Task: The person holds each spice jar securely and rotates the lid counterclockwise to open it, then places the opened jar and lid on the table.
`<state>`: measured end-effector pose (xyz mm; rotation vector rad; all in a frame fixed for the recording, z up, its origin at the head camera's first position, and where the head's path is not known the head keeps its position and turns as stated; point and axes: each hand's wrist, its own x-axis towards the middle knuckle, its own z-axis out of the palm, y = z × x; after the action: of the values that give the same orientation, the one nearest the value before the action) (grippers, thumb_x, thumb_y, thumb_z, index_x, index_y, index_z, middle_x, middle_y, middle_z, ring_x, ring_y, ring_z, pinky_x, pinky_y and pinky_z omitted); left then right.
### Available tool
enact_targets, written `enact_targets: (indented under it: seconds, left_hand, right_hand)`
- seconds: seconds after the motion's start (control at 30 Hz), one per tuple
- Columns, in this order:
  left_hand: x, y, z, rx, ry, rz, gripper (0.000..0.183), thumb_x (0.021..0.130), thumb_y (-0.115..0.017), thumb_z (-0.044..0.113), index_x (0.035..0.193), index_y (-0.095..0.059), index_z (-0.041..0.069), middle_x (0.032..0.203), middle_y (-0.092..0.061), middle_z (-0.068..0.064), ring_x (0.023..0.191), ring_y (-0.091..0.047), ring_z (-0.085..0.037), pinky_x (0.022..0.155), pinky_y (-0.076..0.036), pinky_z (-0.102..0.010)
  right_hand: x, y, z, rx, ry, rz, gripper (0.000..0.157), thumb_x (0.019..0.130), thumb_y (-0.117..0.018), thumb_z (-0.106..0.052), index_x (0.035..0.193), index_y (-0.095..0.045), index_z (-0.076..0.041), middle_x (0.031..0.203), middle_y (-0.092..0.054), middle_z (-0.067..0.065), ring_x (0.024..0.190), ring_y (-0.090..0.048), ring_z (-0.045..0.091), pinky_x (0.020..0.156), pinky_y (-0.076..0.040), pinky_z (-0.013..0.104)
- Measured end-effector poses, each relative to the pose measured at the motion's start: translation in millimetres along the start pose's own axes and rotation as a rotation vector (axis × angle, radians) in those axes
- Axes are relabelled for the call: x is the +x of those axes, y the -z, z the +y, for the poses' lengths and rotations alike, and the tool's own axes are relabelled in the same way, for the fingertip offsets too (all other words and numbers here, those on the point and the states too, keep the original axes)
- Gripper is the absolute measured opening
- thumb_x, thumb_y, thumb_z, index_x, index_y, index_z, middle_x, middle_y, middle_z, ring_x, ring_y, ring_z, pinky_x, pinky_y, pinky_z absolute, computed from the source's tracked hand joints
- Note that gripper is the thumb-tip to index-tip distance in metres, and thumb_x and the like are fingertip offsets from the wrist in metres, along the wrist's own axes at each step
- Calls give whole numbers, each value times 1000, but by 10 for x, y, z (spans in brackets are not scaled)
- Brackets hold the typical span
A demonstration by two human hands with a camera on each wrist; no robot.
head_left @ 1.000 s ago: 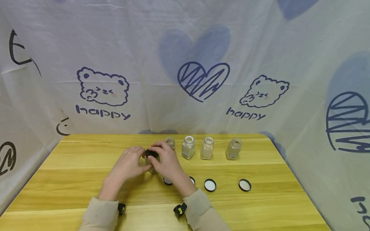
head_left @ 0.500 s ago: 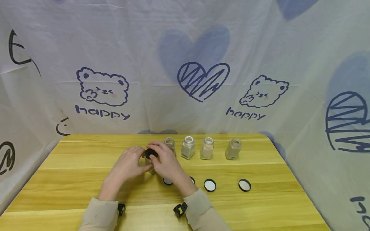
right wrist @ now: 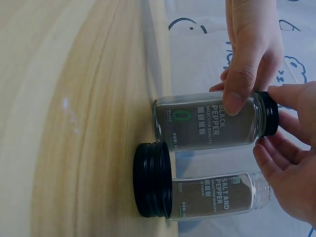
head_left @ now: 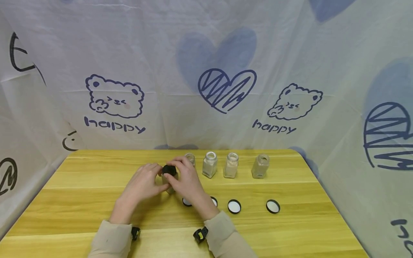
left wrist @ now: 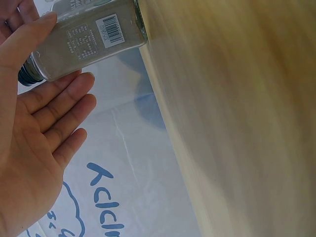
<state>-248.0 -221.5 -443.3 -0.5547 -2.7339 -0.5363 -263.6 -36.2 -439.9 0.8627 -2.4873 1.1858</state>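
Observation:
A square glass jar labelled black pepper (right wrist: 190,131) stands upright on the table, filled with greyish powder. My left hand (head_left: 143,182) grips it from the left, thumb on the front glass, in the right wrist view. Several of that hand's other fingers lie extended in the left wrist view. On the jar's mouth sits a black lid (head_left: 169,170), pinched at its rim by the thumb and fingers of my right hand (head_left: 187,179). Just right of this jar is an uncapped salt and pepper jar (right wrist: 212,200), partly covered by my right hand in the head view.
Uncapped jars (head_left: 209,165), (head_left: 231,166) and another jar (head_left: 260,167) stand along the back of the wooden table (head_left: 290,236). Upturned black lids (head_left: 234,206), one lid farther right (head_left: 273,206), lie in front; two more are partly behind my right forearm. A printed cloth (head_left: 174,118) hangs behind.
My right fingers and thumb shift slightly around the lid, and more of the lid's top shows. The left hand and jar stay put.

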Motion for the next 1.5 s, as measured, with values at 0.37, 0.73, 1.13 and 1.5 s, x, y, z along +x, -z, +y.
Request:
enact_targets:
  seconds: [0.37, 0.73, 1.13, 1.5]
  left_hand:
    - [1, 9, 8, 0, 5, -5, 36, 78, -90, 32, 93, -68, 8, 88, -66, -5, 84, -59, -23, 82, -51, -47]
    - [-2, 10, 4, 0, 6, -2, 37, 77, -90, 31, 93, -68, 8, 88, -65, -3, 85, -60, -25, 85, -51, -49]
    - [-7, 2, -1, 5, -11, 1, 35, 77, -90, 30, 92, -67, 7, 87, -65, -5, 82, -58, -23, 81, -50, -47]
    - [-4, -6, -8, 6, 1, -2, 36, 78, -90, 33, 92, -67, 9, 87, -65, -2, 83, -59, -23, 82, -50, -46]
  right_hand:
    - [2, 8, -11, -34, -6, -42, 29, 100, -71, -20, 126, -72, -8, 133, -61, 6, 124, -60, 22, 105, -51, 35]
    - [11, 28, -10, 22, 25, -86, 38, 103, -63, -14, 140, -63, -6, 146, -57, 8, 134, -56, 24, 110, -49, 37]
    - [0, -26, 13, -31, 19, 11, 32, 97, -76, -20, 125, -71, -6, 130, -60, 9, 121, -60, 24, 103, -53, 36]
    - [2, 0, 13, -64, 40, -44, 29, 101, -71, -18, 127, -72, -5, 133, -62, 8, 125, -60, 23, 105, -52, 35]
